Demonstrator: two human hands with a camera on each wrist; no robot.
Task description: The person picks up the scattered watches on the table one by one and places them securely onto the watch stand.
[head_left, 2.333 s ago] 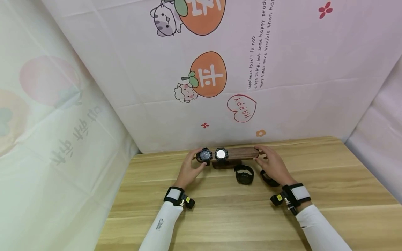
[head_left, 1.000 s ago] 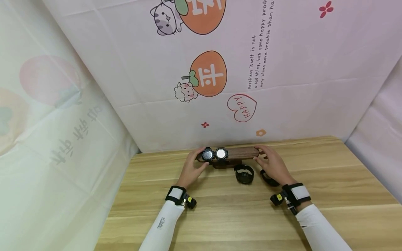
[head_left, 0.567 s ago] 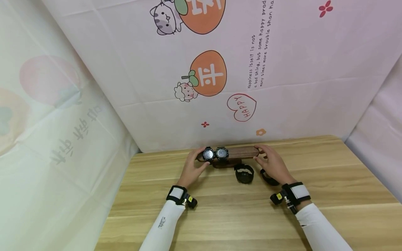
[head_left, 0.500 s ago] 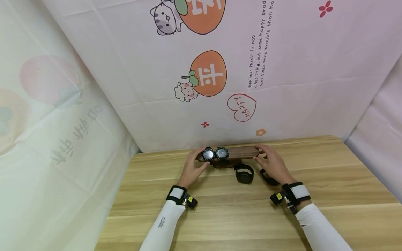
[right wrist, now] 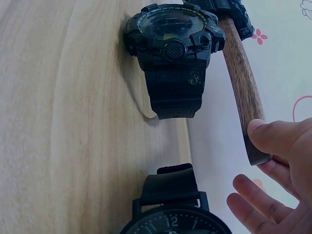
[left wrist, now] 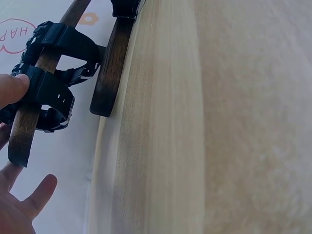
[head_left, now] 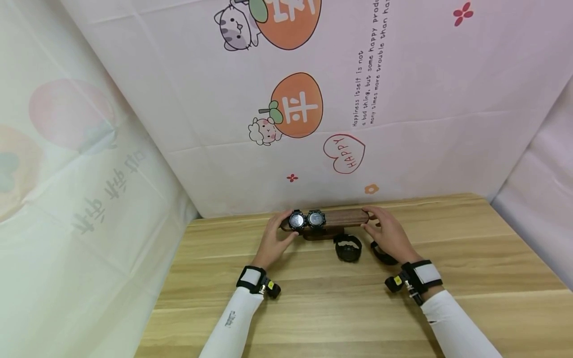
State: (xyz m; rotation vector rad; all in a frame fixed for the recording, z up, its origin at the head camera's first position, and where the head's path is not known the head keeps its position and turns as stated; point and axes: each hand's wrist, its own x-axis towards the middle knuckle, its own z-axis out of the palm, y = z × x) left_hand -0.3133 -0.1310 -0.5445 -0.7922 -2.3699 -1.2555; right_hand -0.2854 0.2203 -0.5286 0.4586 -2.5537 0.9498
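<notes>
Your left hand (head_left: 270, 242) pinches the left watch (head_left: 297, 220), looped round the bar (head_left: 346, 218) near its left end; your right hand (head_left: 395, 239) holds the bar's other end between thumb and fingers. The left watch has slid inward and now sits right beside the second watch (head_left: 316, 219), so the spacing looks settled. Nearer you, on the table (head_left: 322, 318), a third watch (head_left: 348, 252) stands by the base (head_left: 323, 236), a fourth watch (right wrist: 173, 222) below your right hand.
</notes>
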